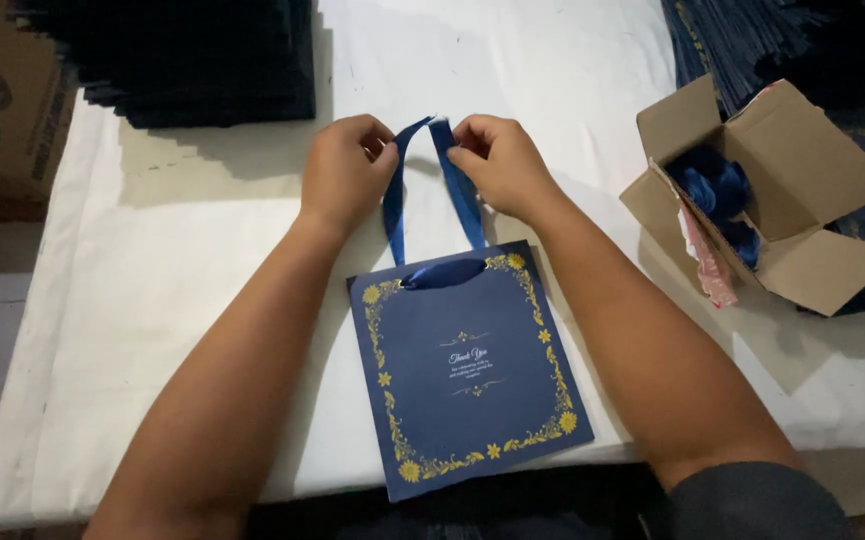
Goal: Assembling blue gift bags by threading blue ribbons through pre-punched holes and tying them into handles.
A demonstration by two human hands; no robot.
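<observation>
A flat navy paper gift bag (467,385) with a gold floral border lies on the white-covered table (182,290), its bottom edge hanging over the near side. A blue satin ribbon (393,215) runs through the bag's top and stretches away from me in two strands. My left hand (344,175) pinches the left strand's end. My right hand (500,165) pinches the right strand's end. The two ends nearly meet between my fingers above the bag.
A stack of dark navy flat bags (182,60) lies at the back left. An open cardboard box (762,195) holding blue ribbon (712,185) stands at the right. Another cardboard box (2,110) is at the far left. More dark bags (752,40) lie at the back right.
</observation>
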